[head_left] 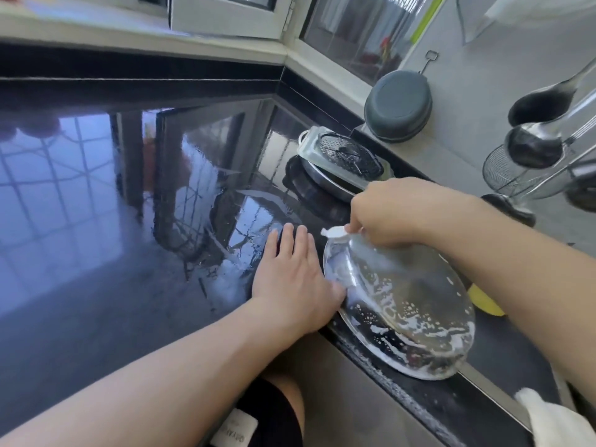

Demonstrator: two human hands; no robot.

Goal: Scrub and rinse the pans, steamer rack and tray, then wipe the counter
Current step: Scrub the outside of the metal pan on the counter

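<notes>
Fingers (371,221) of right hand (396,211) pinch a half-hidden white cloth (335,233); left hand (290,279) lies flat.

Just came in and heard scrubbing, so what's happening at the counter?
A person is washing a soapy round metal pan propped at the edge of the black counter. The right hand pinches a small white scrubbing piece at the pan's upper rim, while the left hand lies flat beside it, steadying it. A steamer rack and tray sit stacked behind.

Single head view, tilted, looking down close over counter (135,221), hands.
</notes>
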